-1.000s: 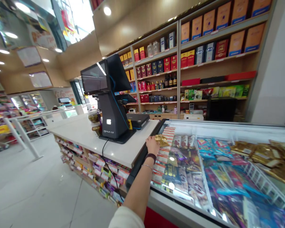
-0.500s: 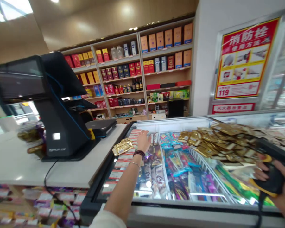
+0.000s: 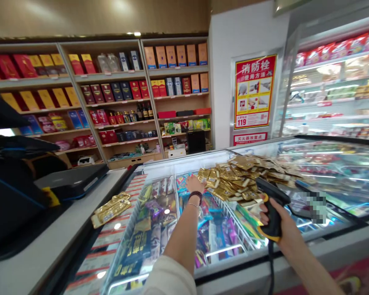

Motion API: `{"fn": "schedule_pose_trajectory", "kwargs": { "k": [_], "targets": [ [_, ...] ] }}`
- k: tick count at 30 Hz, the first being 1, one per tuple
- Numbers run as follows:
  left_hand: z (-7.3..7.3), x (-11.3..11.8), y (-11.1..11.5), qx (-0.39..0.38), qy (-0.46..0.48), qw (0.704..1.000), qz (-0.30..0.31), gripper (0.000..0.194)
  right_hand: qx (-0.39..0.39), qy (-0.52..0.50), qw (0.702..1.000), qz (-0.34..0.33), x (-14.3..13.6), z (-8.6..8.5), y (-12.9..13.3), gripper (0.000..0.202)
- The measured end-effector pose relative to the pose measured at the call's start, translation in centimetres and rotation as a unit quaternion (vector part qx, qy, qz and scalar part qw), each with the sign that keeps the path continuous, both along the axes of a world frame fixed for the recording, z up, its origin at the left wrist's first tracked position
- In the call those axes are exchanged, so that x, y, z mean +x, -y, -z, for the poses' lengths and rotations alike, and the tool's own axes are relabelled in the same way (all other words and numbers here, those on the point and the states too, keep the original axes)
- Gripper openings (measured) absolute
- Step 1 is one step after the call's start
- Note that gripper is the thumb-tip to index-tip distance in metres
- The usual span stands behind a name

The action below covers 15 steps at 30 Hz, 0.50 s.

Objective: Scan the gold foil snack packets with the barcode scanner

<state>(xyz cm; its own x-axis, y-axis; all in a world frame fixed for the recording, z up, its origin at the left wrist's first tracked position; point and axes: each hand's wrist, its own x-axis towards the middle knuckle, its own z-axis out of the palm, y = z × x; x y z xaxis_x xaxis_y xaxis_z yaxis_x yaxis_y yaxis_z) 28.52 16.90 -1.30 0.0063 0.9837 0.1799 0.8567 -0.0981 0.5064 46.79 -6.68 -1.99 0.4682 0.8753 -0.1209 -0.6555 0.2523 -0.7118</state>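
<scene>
My left hand (image 3: pixel 194 184) reaches over the glass-topped freezer, at the left end of a heap of gold foil packets (image 3: pixel 240 176). Its fingers point away from me and look spread, with nothing visible in them. In my right hand (image 3: pixel 275 221) is a black and yellow barcode scanner (image 3: pixel 272 211), held by its grip at the near side of the heap, its cord hanging down. A few more gold packets (image 3: pixel 112 208) lie apart from the heap, on the freezer's left edge over a row of price labels (image 3: pixel 106 237).
Under the glass, wire baskets (image 3: pixel 233 223) hold wrapped ice creams. A counter (image 3: pixel 70 229) with a black checkout terminal (image 3: pixel 9 196) and a flat black device (image 3: pixel 72 180) stands at the left. Shelves of boxes (image 3: pixel 119 92) line the back wall; a refrigerated display (image 3: pixel 338 86) is on the right.
My left hand has moved right, from beside the few separate packets to the heap's left end. The view has turned right, and the scanner in my right hand now appears nearer the middle.
</scene>
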Motion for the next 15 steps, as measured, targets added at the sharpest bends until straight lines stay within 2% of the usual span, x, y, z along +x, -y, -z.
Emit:
{"fn": "schedule_pose_trajectory", "kwargs": {
  "k": [4,9,12,15],
  "targets": [
    [0.5,-1.1,-0.8,0.001,0.063,0.998,0.025,0.048,0.003,0.003,1.000,-0.001,0.2,0.2,0.0,0.057],
    [1.1,-2.7,-0.4,0.043,0.156,0.986,0.046,0.039,-0.006,0.009,1.000,0.007,0.2,0.3,0.1,0.057],
    [1.1,-3.6,-0.1,0.063,0.238,0.968,0.043,0.035,0.001,0.039,0.999,0.006,0.4,0.5,0.0,0.053],
    [1.0,-5.0,0.5,0.086,0.338,0.936,0.043,0.020,-0.002,0.065,0.998,0.017,0.5,0.6,-0.1,0.047]
  ]
}}
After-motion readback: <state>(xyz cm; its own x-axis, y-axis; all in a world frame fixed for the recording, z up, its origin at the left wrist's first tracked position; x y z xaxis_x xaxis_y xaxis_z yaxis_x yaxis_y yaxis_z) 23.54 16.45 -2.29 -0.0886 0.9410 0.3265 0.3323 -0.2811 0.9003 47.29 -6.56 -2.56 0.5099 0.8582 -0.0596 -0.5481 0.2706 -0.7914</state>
